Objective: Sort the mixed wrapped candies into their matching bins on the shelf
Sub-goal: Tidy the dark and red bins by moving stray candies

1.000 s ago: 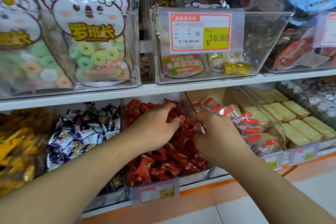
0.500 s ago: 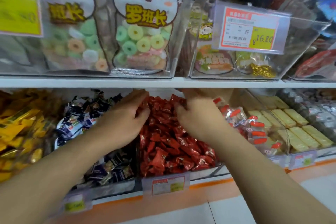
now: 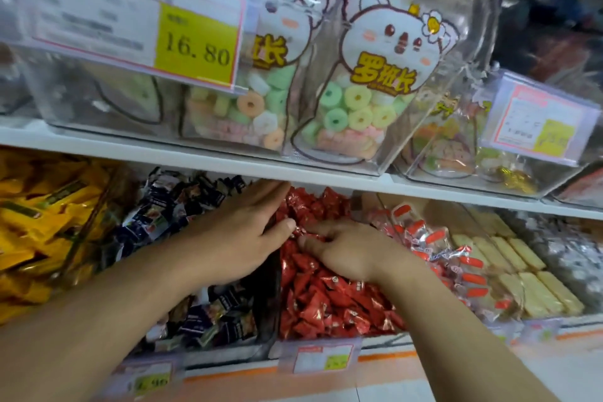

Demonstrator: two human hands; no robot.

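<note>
Both hands in the middle bin, below the shelf.

Glossy red foil candies, clear plastic bin

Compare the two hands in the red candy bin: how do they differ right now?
The left hand has straight fingers reaching toward the bin's back, under the shelf edge. The right hand lies lower, fingers curled down into the red candies. Whether it pinches one is hidden. Both touch the red pile.
</note>
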